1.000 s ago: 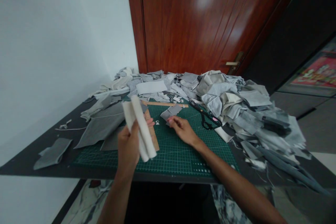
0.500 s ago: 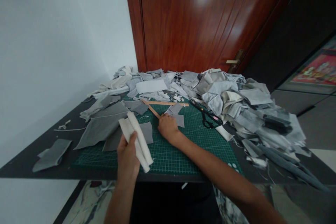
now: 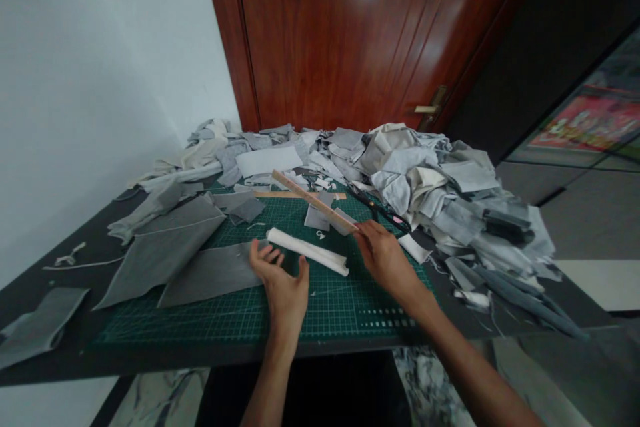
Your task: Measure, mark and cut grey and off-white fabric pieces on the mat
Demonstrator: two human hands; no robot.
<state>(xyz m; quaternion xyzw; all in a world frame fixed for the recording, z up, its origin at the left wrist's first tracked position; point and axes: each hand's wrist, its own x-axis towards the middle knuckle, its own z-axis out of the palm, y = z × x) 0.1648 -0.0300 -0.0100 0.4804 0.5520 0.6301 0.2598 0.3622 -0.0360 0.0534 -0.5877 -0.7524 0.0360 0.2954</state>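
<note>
My right hand [image 3: 385, 255] grips one end of a wooden ruler [image 3: 316, 203], which slants up and to the left above the mat. My left hand [image 3: 281, 280] has its fingers spread, palm turned up, with nothing in it. Just beyond its fingertips a rolled or folded white cloth [image 3: 307, 251] lies on the green cutting mat [image 3: 340, 307]. A second wooden ruler [image 3: 297, 195] lies flat farther back. Small grey cloth pieces [image 3: 319, 216] lie under the held ruler. Larger grey cloth pieces [image 3: 215, 273] spread to the left of my left hand.
Black scissors [image 3: 383, 212] lie at the mat's right, beside a tall heap of grey and cream cloth [image 3: 425, 173]. More scraps [image 3: 270, 160] line the back below a wooden door [image 3: 320, 40]. A folded grey cloth [image 3: 45, 323] sits near the table's left front edge.
My left hand has let go of the white cloth, which now lies on the mat. My right hand has lifted the slanting ruler and moved right. The view has shifted slightly.
</note>
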